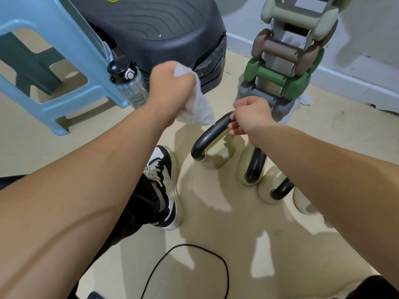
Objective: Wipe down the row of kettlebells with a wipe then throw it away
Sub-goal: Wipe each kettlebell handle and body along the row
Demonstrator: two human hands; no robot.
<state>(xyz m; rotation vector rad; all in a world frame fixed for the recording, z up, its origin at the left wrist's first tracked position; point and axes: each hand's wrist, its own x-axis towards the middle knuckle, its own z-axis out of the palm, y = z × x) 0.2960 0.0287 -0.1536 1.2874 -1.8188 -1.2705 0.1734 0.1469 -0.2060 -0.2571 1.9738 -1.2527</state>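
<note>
A row of pale cream kettlebells with black handles stands on the beige floor, running from the middle to the lower right. My left hand (170,87) grips a white wipe (198,106) that hangs down just above the handle of the first kettlebell (212,134). My right hand (250,115) holds the top of that same handle with curled fingers. The second kettlebell (252,167) and third kettlebell (274,188) stand behind my right forearm, which hides part of them. A further kettlebell (304,203) is mostly hidden.
A dumbbell rack (287,61) with green, brown and pale dumbbells stands right behind the row. A blue plastic stool (54,67), a clear bottle (129,83) and a black machine (159,29) sit at the left. My shoe (164,184) and a black cable (194,270) lie close by.
</note>
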